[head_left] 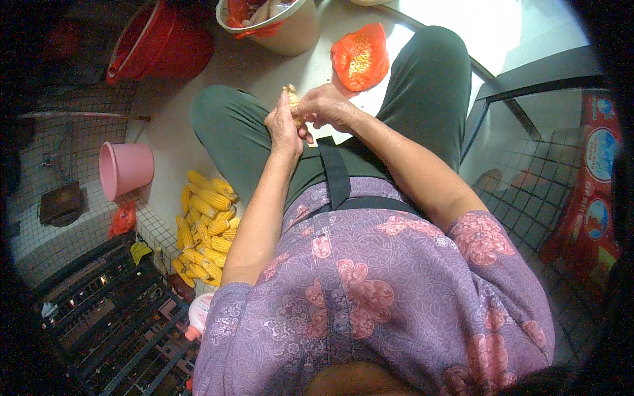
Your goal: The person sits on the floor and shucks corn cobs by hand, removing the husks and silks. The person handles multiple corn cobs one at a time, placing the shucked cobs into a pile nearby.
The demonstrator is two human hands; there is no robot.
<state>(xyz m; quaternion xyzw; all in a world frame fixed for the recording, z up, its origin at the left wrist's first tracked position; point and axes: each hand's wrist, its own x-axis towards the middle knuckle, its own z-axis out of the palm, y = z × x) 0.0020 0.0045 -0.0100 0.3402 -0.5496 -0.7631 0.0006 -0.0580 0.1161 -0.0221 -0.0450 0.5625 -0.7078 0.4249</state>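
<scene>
Between my knees, my left hand [285, 127] holds a partly bared corn cob [291, 94] upright, its thumb along the side. My right hand [328, 107] is bent over the same cob from the other side, fingers curled against it. The palms and fingers hide much of the cob. Just beyond my right hand, a red plastic bag [339, 59] lies open on the floor with loose corn kernels [361, 58] inside. To the left of my left leg is a pile of yellow ears of corn [210, 218].
A beige bucket [292, 32] with a red bag in it and a red basin [171, 49] stand ahead. Leftward are a pink bucket [131, 168], a small red bag [123, 220] and dark metal bars [133, 321]. A pinkish-white bottle [199, 314] is by my left elbow. Glass [525, 143] borders the right.
</scene>
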